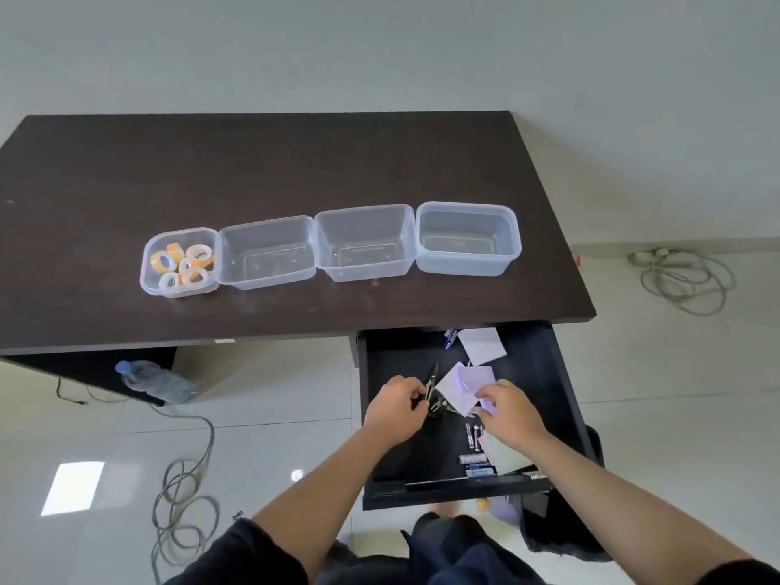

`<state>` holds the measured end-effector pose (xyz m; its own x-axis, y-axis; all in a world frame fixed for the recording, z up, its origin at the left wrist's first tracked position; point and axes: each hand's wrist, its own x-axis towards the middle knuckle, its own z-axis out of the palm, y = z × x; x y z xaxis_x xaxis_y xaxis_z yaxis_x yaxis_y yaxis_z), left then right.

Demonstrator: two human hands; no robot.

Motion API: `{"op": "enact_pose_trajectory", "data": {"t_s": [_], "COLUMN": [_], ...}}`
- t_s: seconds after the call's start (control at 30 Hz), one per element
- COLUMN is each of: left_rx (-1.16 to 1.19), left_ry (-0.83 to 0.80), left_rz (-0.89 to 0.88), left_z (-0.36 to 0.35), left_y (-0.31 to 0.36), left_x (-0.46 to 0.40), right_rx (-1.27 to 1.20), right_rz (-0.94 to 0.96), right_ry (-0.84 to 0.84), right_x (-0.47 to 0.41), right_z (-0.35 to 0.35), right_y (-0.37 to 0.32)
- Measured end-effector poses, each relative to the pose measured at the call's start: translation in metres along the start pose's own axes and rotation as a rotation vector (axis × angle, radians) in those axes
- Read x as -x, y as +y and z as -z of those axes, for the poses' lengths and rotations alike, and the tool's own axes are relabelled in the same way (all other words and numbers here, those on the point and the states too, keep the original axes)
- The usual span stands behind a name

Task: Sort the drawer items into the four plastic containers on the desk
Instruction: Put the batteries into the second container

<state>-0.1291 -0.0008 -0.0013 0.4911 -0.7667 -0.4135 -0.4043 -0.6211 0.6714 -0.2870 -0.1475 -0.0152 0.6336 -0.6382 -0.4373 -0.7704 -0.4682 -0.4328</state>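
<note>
Drawer (548, 373) items are mid-sort: both hands are down inside the open drawer, which hangs out under the near right edge of the surface (126, 171). The left hand (394, 409) has its fingers (415, 392) closed around a small dark tool, seemingly clippers (432, 380), toward the drawer's left. The right hand (508, 411) pinches at the white paper slips (464, 384) in the drawer's middle; whether it has one fast I cannot tell.

Four clear containers (466, 238) stand in a row beyond the drawer. The one farthest from the drawer holds tape rolls (183, 263), about six; the other three look empty. Several batteries (475, 437), roughly six, lie toward the drawer's front, and at least three paper slips are scattered within.

Next, I judge, each hand must lift its pick clear of the drawer and carry it to an empty container, one kind each.
</note>
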Motion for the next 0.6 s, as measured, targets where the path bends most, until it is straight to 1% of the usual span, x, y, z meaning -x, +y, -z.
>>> {"op": "enact_pose_trajectory", "data": {"t_s": [0.13, 0.23, 0.3, 0.4, 0.47, 0.53, 0.6], "left_rx": [-0.023, -0.062, -0.136, -0.257, -0.282, -0.307, -0.330], "left_ry": [-0.004, 0.000, -0.028, -0.082, -0.110, -0.126, -0.121], "left_rz": [0.022, 0.028, 0.027, 0.030, 0.093, 0.163, 0.197], "left_z": [-0.037, -0.056, -0.064, -0.075, -0.081, -0.087, -0.092], "left_y": [0.021, 0.036, 0.044, 0.051, 0.051, 0.048, 0.047], "left_x": [-0.029, -0.049, -0.061, -0.081, -0.092, -0.099, -0.102], "right_rx": [0.060, 0.072, 0.067, -0.022, -0.060, -0.050, -0.017], "right_rz": [-0.032, -0.089, -0.128, -0.136, -0.136, -0.143, -0.161], "right_ry": [0.002, 0.005, -0.035, -0.105, -0.131, -0.116, -0.082], "right_x": [-0.011, -0.023, -0.028, -0.031, -0.030, -0.030, -0.030], "right_z": [0.006, 0.006, 0.003, -0.006, -0.011, -0.014, -0.016], "right_y": [0.042, 0.056, 0.060, 0.066, 0.070, 0.072, 0.071]}}
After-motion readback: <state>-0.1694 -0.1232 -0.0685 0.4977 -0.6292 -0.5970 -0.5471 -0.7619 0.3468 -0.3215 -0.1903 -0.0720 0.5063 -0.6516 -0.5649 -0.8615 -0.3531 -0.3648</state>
